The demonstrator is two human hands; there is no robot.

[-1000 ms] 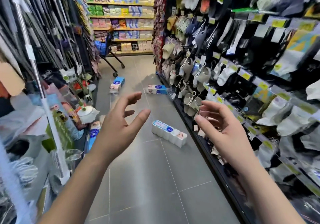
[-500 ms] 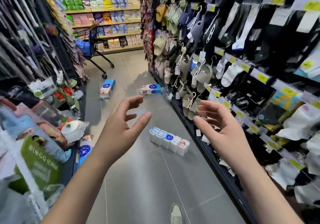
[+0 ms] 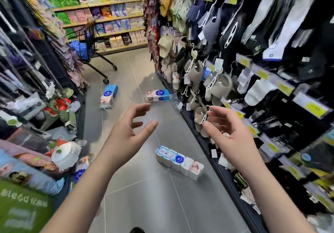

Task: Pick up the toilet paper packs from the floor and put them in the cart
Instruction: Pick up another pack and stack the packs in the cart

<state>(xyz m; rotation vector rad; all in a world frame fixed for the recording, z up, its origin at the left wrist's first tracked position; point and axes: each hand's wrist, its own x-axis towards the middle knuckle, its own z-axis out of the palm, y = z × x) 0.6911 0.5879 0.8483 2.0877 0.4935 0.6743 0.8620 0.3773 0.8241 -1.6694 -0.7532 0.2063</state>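
- Since the earlier frames the wearer had advanced along the aisle. The nearest pack (image 3: pixel 179 160) of toilet paper sat closer in the head view and the cart (image 3: pixel 85 43) appeared larger. Both hands had stayed raised and empty.
- Head view, hands: the left hand (image 3: pixel 126 133) and the right hand (image 3: pixel 233 135) were held out in front with palms turned toward each other. Their fingers were spread and loosely curved, gripping nothing and touching nothing.
- Head view, packs: the nearest pack lay on the floor (image 3: pixel 144 200) near its right edge, just beside the base of the sock rack (image 3: pixel 226 81).
- A second pack (image 3: pixel 159 95) lay farther along that same edge. A third pack (image 3: pixel 108 96) lay toward the left edge, just short of the cart's wheels.
- A blue-labelled shape (image 3: pixel 79 172) at the left edge may have been another pack, but it was too blurred to confirm.
- Head view, cart: it stood at the far left end of the floor, well apart from both hands. Something blue filled its basket, and what it was could not be told.
- Step in hand (judgement): the approach to a pick-up, with no pack in hand.
- Next move (judgement): it called for a stoop, with both hands lowered to either side of the long nearest pack. A firm two-handed squeeze on the soft wrapping would follow, then the carry up the aisle to the cart.
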